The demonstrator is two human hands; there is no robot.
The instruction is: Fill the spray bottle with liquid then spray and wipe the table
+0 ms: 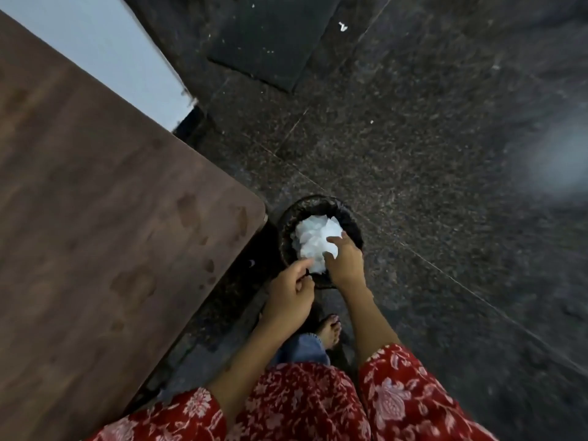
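Observation:
A crumpled wad of white tissue paper [313,238] sits in the mouth of a small round black bin [288,224] on the floor, just off the table's corner. My right hand [345,264] is over the bin with thumb and fingers curled onto the wad's right side. My left hand [291,296] is at the bin's near rim; its thumb and forefinger meet the wad's near edge and the other fingers are curled. The brown wooden table [95,202] fills the left and carries dark wet patches near its corner. No spray bottle is in view.
Dark speckled stone floor [413,154] spreads to the right and ahead, with a dark mat [270,39] further off. A pale wall panel [105,49] runs behind the table. My bare foot [331,329] stands just behind the bin.

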